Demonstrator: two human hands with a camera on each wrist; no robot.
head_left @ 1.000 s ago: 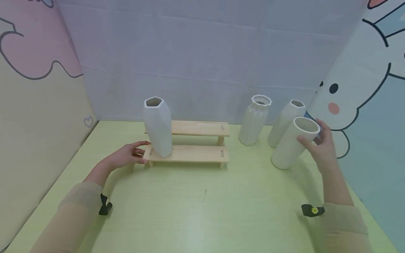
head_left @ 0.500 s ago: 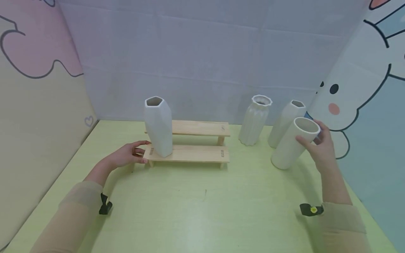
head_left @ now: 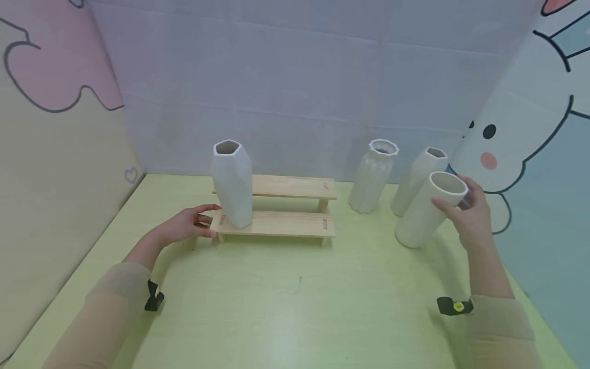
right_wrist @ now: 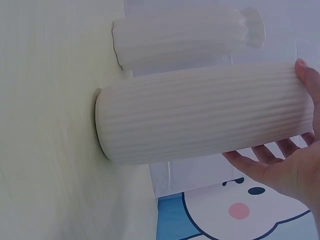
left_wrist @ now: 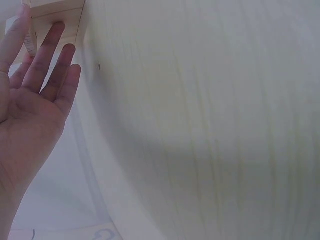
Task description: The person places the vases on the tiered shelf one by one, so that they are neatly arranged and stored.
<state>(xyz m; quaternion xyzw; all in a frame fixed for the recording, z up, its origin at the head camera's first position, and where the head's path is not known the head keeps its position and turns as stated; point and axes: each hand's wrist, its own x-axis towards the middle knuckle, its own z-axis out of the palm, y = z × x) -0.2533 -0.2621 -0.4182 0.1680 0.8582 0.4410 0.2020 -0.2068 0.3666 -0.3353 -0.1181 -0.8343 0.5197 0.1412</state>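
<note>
White ribbed vase point(head_left: 425, 218) | long axis upright, mouth up | right hand point(head_left: 471, 215) grips near rim | left hand point(head_left: 186, 225), fingers apart, touching shelf point(head_left: 286, 224)

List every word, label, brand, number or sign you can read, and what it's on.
None that can be read.
Side walls: only drawings, including a heart outline and a cartoon face.
White vases: no lettering visible.
Wooden stand: small marks, too small to make out.
</note>
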